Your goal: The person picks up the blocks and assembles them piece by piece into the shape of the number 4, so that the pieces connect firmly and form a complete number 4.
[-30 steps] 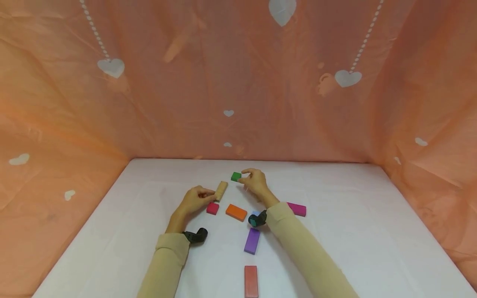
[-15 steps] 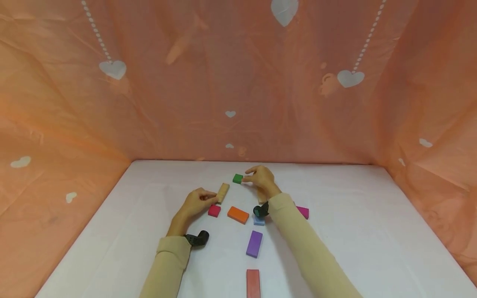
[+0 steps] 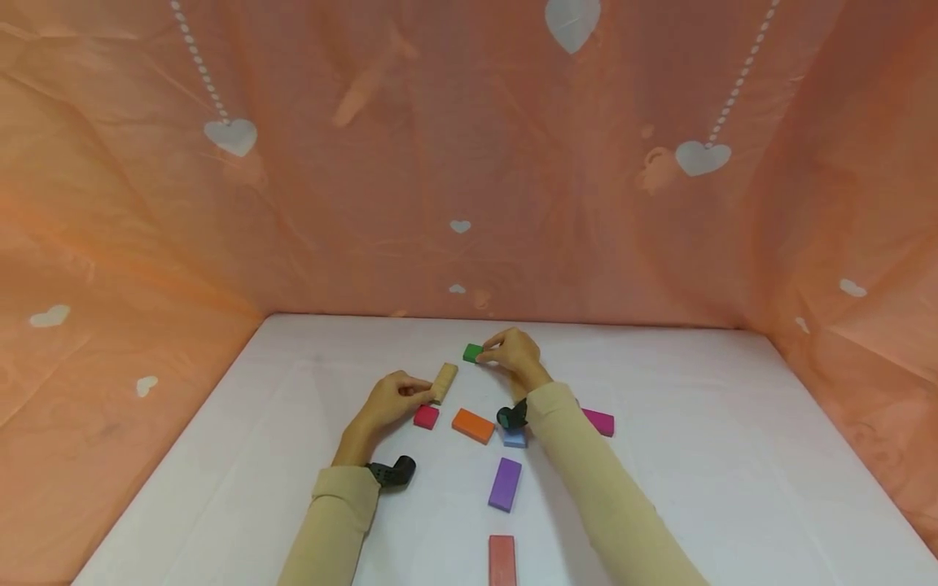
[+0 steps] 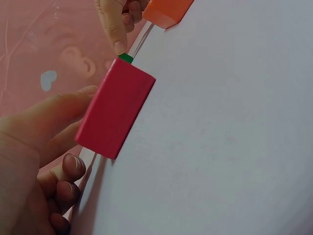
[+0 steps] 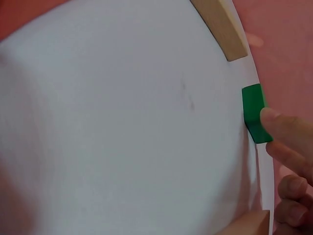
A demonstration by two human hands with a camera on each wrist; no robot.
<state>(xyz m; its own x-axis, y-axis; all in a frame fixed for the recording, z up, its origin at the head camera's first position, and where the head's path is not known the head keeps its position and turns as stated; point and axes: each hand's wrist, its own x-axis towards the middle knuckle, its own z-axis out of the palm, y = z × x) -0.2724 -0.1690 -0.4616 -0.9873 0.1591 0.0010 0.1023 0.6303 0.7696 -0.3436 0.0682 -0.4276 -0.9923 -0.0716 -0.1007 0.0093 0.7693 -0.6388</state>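
Fingers of the right hand (image 3: 515, 352) pinch the green block (image 3: 471, 352) mid-frame; the left hand (image 3: 391, 399) touches the wood block (image 3: 445, 381), grip unclear. Arranging seems unfinished; purple block (image 3: 505, 485) untouched.

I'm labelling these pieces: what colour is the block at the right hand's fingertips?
The block is green, seen best in the right wrist view.

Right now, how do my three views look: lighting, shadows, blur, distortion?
Head: brightest, with a faint shadow beside the right sleeve; left wrist: dimmer, soft shadow below the red block; right wrist: dim too, edge of the table bowed, dark blur at lower left, shadow below the green block.
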